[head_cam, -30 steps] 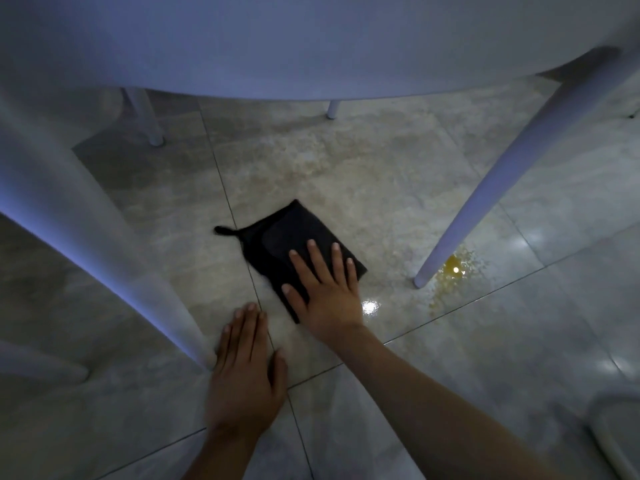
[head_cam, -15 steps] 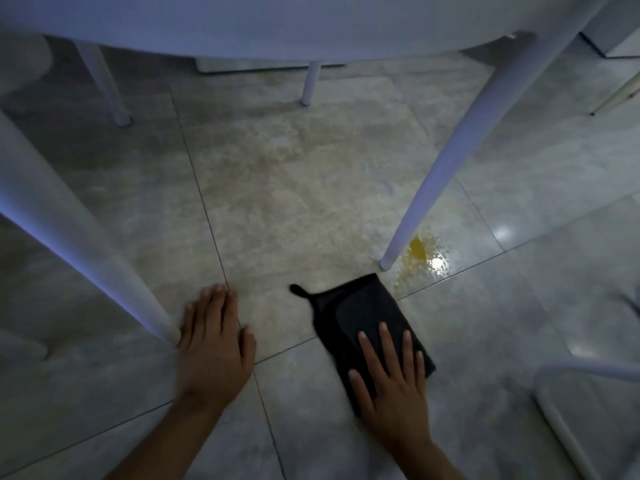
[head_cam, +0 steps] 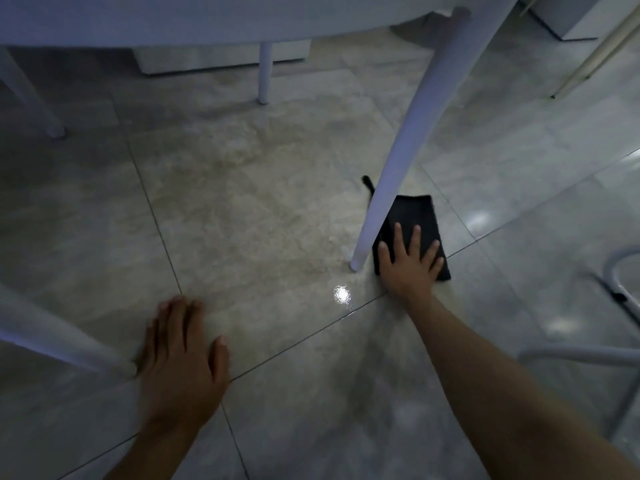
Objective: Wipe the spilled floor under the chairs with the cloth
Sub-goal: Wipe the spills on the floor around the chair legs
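A folded black cloth lies flat on the grey tiled floor, just right of a white chair leg that hides its left edge. My right hand presses palm-down on the cloth's near half, fingers spread. The yellow spill is hidden; the cloth covers the spot beside the leg's foot. A wet sheen glints on the tile near that foot. My left hand rests flat on the floor at the lower left, holding nothing, next to another white chair leg.
The white chair seat hangs overhead across the top. Two more white legs stand at the back, one in the middle and one at the left. A second chair's metal frame sits at the right. Pale sticks lean at upper right.
My right hand has slid the cloth forward and right, past the chair leg and over the yellow spill, which no longer shows. My left hand has stayed flat on the floor.
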`<state>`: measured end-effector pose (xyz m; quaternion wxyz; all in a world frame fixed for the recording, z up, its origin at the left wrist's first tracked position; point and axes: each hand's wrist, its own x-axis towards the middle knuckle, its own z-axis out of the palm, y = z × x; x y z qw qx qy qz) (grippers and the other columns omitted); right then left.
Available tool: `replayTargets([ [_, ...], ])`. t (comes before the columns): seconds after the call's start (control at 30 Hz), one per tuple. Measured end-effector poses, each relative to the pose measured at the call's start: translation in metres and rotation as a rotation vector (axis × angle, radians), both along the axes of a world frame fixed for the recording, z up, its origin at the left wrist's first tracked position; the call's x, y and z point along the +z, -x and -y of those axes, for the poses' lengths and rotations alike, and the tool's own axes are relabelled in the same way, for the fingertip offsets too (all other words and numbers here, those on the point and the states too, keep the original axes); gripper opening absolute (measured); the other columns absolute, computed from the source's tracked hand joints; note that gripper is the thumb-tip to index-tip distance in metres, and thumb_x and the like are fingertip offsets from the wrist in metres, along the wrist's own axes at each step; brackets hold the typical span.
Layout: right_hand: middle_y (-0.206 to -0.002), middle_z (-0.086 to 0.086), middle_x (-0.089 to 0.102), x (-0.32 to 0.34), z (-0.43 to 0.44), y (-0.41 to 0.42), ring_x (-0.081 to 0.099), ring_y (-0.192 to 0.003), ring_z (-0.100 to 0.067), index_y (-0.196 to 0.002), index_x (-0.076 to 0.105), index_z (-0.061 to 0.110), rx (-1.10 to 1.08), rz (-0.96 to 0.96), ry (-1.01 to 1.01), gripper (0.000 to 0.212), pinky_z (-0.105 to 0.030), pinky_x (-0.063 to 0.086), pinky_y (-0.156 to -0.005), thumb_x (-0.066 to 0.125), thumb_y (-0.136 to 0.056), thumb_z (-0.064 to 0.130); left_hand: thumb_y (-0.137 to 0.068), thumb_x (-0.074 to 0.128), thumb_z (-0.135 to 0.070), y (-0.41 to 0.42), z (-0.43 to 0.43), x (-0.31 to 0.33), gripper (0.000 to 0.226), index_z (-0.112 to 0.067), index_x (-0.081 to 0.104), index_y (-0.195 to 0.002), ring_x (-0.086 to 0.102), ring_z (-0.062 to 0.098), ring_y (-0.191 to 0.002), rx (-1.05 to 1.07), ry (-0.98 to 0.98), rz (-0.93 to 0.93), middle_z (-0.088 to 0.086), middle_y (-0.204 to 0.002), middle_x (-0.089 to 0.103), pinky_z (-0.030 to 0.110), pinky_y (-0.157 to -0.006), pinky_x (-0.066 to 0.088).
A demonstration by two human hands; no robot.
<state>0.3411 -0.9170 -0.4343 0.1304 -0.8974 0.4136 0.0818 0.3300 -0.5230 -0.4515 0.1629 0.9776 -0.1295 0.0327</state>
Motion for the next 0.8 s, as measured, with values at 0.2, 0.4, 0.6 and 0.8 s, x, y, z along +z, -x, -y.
replayTargets([
  [0.2, -0.171, 0.012, -0.003, 0.011, 0.016, -0.004, -0.010, -0.157, -0.035, -0.158, 0.005, 0.051, 0.661, -0.058, 0.004, 0.066, -0.060, 0.007, -0.124, 0.009, -0.094, 0.066, -0.090, 0.042, -0.039, 0.000, -0.002, -0.002, 0.069, 0.001, 0.049, -0.146, 0.035, 0.046, -0.149, 0.002, 0.005, -0.001, 0.025, -0.157, 0.041, 0.058, -0.124, 0.028],
  [0.4, -0.171, 0.011, 0.005, -0.003, -0.003, 0.093, -0.003, -0.158, -0.031, -0.159, 0.015, 0.050, 0.339, 0.038, 0.093, 0.062, -0.058, 0.008, -0.125, 0.015, -0.099, 0.065, -0.090, 0.041, -0.040, 0.000, -0.002, -0.002, 0.070, 0.001, 0.047, -0.147, 0.035, 0.046, -0.149, 0.005, 0.012, 0.004, 0.026, -0.158, 0.040, 0.057, -0.124, 0.025],
  [0.6, -0.168, -0.006, 0.026, -0.017, -0.120, 0.169, 0.018, -0.153, -0.046, -0.157, 0.034, 0.034, 0.315, 0.090, 0.172, 0.061, -0.063, 0.022, -0.118, 0.023, -0.102, 0.059, -0.090, 0.042, -0.037, -0.001, 0.000, -0.003, 0.067, 0.001, 0.049, -0.145, 0.037, 0.047, -0.147, 0.012, 0.009, 0.010, 0.027, -0.155, 0.041, 0.057, -0.124, 0.026],
  [0.8, -0.167, 0.005, 0.028, -0.005, -0.107, 0.197, 0.020, -0.156, -0.035, -0.155, 0.036, 0.043, 0.592, 0.100, 0.123, 0.056, -0.058, 0.028, -0.117, 0.030, -0.102, 0.061, -0.090, 0.043, -0.039, -0.003, -0.001, -0.003, 0.069, 0.001, 0.050, -0.145, 0.035, 0.044, -0.150, 0.010, 0.035, 0.022, 0.026, -0.157, 0.042, 0.057, -0.125, 0.025],
])
